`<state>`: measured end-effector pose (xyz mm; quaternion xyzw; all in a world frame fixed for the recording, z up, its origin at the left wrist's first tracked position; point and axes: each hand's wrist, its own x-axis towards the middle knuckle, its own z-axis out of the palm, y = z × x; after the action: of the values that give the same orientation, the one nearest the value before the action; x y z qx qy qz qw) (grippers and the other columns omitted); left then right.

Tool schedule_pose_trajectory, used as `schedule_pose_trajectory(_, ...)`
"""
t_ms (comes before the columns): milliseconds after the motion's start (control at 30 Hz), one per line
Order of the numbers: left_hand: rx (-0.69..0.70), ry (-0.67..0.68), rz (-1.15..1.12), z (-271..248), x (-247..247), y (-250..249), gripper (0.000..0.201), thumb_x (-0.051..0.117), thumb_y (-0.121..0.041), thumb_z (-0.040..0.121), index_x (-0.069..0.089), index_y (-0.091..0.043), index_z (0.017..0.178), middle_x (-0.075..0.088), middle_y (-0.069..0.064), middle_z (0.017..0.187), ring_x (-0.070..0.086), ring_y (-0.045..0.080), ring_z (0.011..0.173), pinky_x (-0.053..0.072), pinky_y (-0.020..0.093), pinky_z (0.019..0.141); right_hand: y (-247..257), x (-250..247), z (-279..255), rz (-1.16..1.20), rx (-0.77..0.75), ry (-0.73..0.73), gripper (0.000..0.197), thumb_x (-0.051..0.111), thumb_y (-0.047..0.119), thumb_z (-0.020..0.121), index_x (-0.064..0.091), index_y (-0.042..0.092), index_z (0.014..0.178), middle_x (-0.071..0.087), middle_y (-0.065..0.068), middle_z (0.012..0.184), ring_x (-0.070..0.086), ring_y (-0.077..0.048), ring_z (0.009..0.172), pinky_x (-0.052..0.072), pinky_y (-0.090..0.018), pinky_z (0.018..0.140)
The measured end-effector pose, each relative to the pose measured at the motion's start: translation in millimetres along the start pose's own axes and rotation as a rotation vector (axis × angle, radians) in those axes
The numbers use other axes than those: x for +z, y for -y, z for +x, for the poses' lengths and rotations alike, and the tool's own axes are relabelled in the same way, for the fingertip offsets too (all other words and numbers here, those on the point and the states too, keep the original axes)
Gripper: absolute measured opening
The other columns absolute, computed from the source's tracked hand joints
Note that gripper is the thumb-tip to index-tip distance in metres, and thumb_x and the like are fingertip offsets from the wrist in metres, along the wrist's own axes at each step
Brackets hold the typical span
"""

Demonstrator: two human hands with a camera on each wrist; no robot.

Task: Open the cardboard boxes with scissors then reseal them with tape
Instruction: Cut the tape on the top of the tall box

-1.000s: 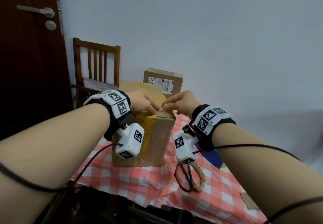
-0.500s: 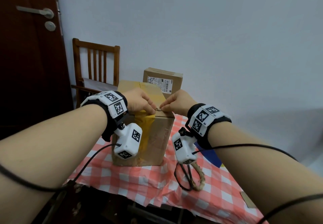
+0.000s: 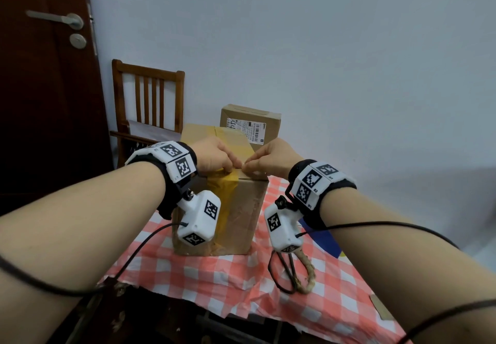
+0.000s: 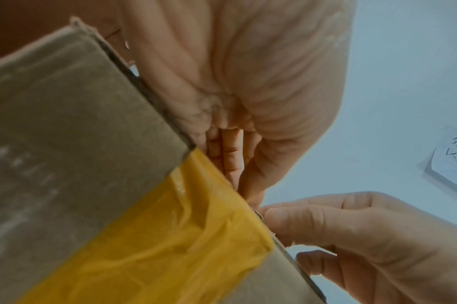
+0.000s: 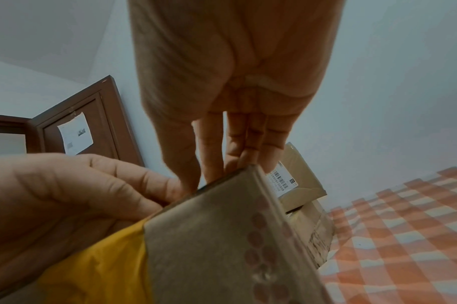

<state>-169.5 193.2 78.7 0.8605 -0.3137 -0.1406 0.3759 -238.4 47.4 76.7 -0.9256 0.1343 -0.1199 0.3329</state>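
Cardboard box point(image 3: 236, 209): brown, upright on the checked tablecloth point(image 3: 214, 276), nearest the camera; its top flaps lie closed
Yellow tape point(image 3: 228, 182): a wide, wrinkled strip runs over the top of the box and down its front face, crossing the near top edge
Left hand point(image 3: 214, 155): resting on the top of the box at the near edge, fingers curled with the tips pressed together on the tape where it bends over the edge; whether they actually have a pinch of tape I cannot tell
Right hand point(image 3: 268, 158): on the same edge, just right of the tape, thumb and forefinger drawn together at the rim of the cardboard, tips almost meeting those of the left hand; the remaining fingers curl under the palm, and a true grip cannot be confirmed
Scissors point(image 3: 284, 271): lying on the tablecloth to the right of the box, below the right wrist, partly hidden by the wrist camera; one handle loop is black, the other wrapped in pale cord
Second box point(image 3: 249, 123): smaller, with a white barcode label, standing behind the first against the wall
Wooden chair point(image 3: 147, 107): behind the table on the left, beside a dark door point(image 3: 48, 102)
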Motion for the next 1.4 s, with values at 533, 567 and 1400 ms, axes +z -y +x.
schedule_pose_trajectory(533, 0.01, 0.047, 0.063, 1, 3, -4, 0.033, 0.057, -0.004, 0.088, 0.07, -0.021, 0.114, 0.06, 0.0, 0.109, 0.05, 0.015, 0.099, 0.041, 0.024, 0.079, -9, 2, -3, -0.153, -0.156, -0.012, 0.018, 0.065, 0.017, 0.089, 0.075, 0.01, 0.102, 0.072, -0.007, 0.099, 0.062, -0.014, 0.088, 0.049, -0.025, 0.086)
schedule_pose_trajectory(567, 0.013, 0.031, 0.043, 1, 3, -4, 0.032, 0.058, -0.004, 0.088, 0.071, -0.019, 0.113, 0.061, 0.0, 0.108, 0.05, 0.014, 0.098, 0.041, 0.023, 0.078, -9, 2, -3, -0.159, -0.159, -0.004, 0.018, 0.065, 0.017, 0.089, 0.075, 0.01, 0.102, 0.072, -0.007, 0.099, 0.061, -0.012, 0.087, 0.048, -0.023, 0.085)
schedule_pose_trajectory(1400, 0.039, 0.017, 0.089, 10, 5, 6, 0.028, 0.062, -0.011, 0.088, 0.07, -0.017, 0.115, 0.063, 0.002, 0.12, 0.053, 0.02, 0.11, 0.043, 0.028, 0.088, 2, -5, 0, -0.128, -0.081, 0.099, 0.019, 0.061, 0.007, 0.086, 0.075, 0.011, 0.099, 0.07, -0.005, 0.093, 0.058, -0.01, 0.087, 0.047, -0.017, 0.073)
